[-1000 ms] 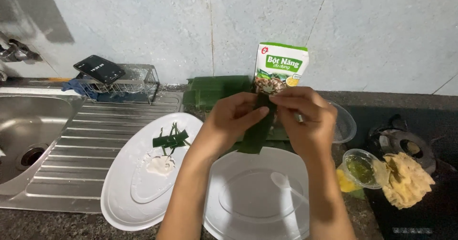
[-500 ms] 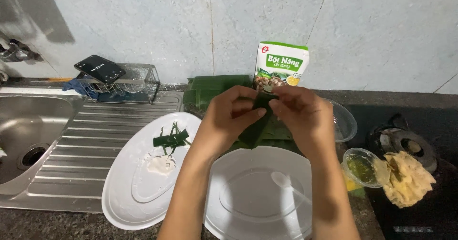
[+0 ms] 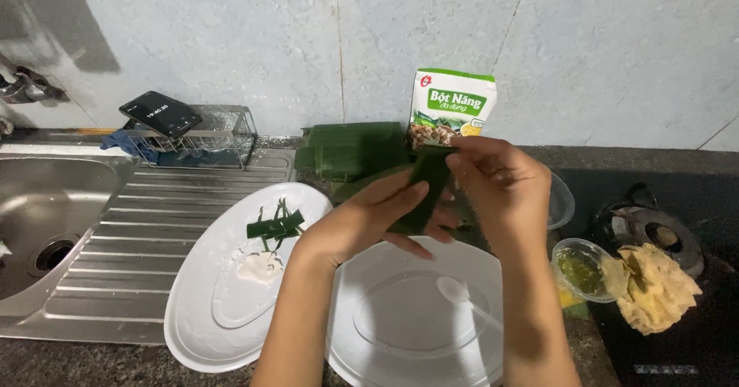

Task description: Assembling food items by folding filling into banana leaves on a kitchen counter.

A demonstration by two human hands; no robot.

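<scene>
Both my hands hold a strip of green banana leaf [image 3: 425,187] above a white plate [image 3: 385,333]. My left hand [image 3: 369,218] supports the leaf from below with flat fingers. My right hand [image 3: 500,195] pinches the leaf's top end and folds it over. A white plastic spoon [image 3: 454,293] lies in the plate under my hands.
An oval white plate [image 3: 208,318] at left holds leaf strips [image 3: 275,224] and a white dollop. A stack of banana leaves [image 3: 350,148] and a flour packet [image 3: 450,106] stand at the wall. Sink [image 3: 46,210] far left; phone [image 3: 160,113] on a wire rack; small tub [image 3: 579,268] and yellowish cloth [image 3: 650,287] at right.
My hands have drawn closer together on the leaf, and my right hand has moved up to fold its top end over.
</scene>
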